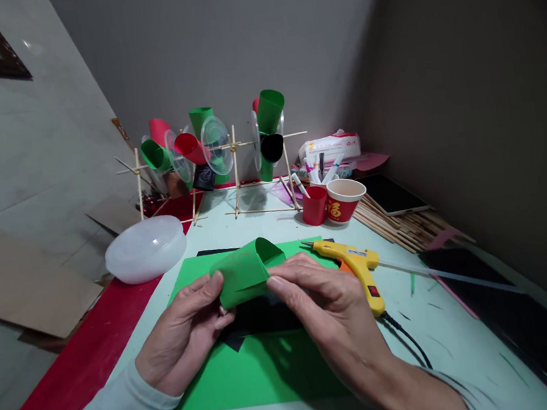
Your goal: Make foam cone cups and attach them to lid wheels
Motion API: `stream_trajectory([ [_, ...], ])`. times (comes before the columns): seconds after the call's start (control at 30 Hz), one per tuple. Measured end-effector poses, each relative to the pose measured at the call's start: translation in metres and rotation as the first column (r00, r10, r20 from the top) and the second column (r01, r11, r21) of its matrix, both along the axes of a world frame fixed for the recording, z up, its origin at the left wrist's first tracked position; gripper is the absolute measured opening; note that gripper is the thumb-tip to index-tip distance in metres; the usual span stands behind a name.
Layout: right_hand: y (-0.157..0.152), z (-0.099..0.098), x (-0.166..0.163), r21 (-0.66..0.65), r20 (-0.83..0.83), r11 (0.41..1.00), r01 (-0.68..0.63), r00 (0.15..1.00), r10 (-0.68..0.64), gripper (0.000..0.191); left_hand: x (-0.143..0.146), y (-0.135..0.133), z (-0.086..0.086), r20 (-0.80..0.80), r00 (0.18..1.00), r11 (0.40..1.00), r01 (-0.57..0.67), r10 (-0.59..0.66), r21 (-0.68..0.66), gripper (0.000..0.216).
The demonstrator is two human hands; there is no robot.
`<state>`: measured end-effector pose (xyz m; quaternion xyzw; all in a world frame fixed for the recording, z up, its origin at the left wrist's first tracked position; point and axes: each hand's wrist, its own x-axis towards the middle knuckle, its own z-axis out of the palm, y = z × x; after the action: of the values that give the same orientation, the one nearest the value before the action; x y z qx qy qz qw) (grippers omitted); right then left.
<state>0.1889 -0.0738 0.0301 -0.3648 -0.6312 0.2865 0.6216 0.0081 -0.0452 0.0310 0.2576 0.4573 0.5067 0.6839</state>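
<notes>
Both hands hold a piece of green foam sheet rolled into a cone (244, 270) just above the table. My left hand (186, 331) pinches its near left end between thumb and fingers. My right hand (323, 299) presses thumb and fingers on its right side. Under the hands lies a flat green sheet (255, 369) with a black piece (263, 317) on top of it. A yellow glue gun (355, 265) lies just right of my right hand, nozzle pointing left, its black cord trailing toward me.
At the back stands a stick frame (236, 169) carrying green, red and black cones and clear lids. A white plastic bowl (145, 249) sits upside down at left. Two red cups (333, 200), markers, a bundle of sticks (401, 222) and dark sheets (490, 284) lie at right.
</notes>
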Motion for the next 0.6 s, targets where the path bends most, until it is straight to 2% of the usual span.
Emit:
stream_trajectory([
  [0.33,-0.0002,0.0002,0.0011,-0.105,-0.036,0.994,0.005,0.999,-0.008,0.017,-0.0005,0.0001,0.0009,0.008,0.999,0.998,0.045,-0.046,0.036,0.043],
  [0.6,0.0014,-0.0055,0.0008,-0.227,0.016,0.969,0.092,0.996,-0.091,0.018,-0.0006,0.0018,-0.0023,-0.02,0.996,0.994,0.085,-0.084,0.071,0.039],
])
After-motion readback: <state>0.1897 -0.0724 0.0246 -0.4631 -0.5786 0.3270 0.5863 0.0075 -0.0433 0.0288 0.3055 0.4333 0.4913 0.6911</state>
